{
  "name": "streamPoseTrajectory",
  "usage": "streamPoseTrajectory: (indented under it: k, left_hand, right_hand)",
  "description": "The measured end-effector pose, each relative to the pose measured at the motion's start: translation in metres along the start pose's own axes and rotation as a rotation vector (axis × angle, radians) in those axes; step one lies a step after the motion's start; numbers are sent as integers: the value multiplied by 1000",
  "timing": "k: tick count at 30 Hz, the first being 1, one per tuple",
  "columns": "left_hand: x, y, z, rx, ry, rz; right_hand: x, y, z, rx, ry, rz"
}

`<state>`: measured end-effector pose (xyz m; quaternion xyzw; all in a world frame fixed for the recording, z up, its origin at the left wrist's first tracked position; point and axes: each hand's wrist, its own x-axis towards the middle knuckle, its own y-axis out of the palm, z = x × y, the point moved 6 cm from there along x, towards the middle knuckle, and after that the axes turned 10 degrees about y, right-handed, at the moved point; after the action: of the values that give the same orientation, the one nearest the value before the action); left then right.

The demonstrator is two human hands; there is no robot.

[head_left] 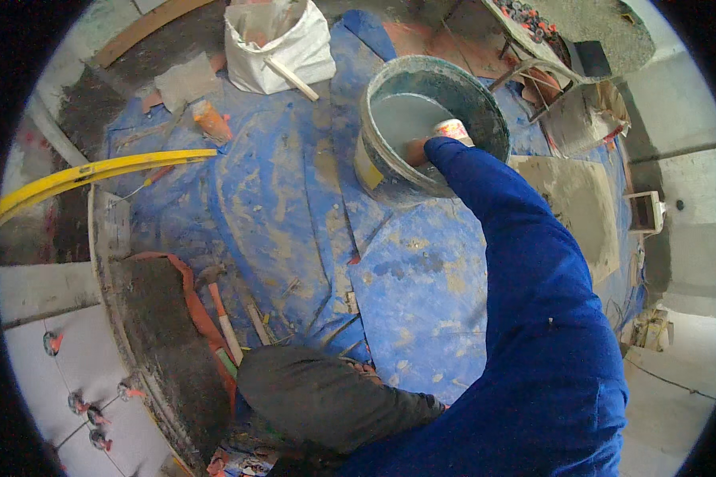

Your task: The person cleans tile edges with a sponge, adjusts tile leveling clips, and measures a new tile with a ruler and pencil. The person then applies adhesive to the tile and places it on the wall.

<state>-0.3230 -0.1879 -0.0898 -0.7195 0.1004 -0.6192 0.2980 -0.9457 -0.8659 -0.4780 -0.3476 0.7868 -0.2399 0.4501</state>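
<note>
My right arm, in a blue sleeve, stretches over the rim of a large grey-crusted bucket with murky grey water inside. At the end of the sleeve, my right hand is low inside the bucket, mostly hidden by the cuff. Its fingers appear closed on a white tub with red and orange print, tilted above the water. How the fingers wrap round it is hidden. My left hand does not show. My bent knee in dark trousers is at the lower middle.
Blue sheeting covers the floor, smeared with grey. A white sack stands left of the bucket. A yellow spirit level reaches in from the left. A hammer lies near my knee. Right of the bucket is a mortar-coated board.
</note>
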Motion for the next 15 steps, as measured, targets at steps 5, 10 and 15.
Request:
streamPoseTrajectory:
  k: [5, 10, 15]
  left_hand:
    - [7, 23, 1, -47, 13, 117]
    - [30, 47, -41, -94, 96, 80]
    - [32, 58, -56, 20, 80, 100]
  right_hand:
    - [-46, 4, -5, -46, 79, 83]
    - [-58, 10, 31, 292, -483, 172]
    - [-46, 16, 48, 357, -573, 213]
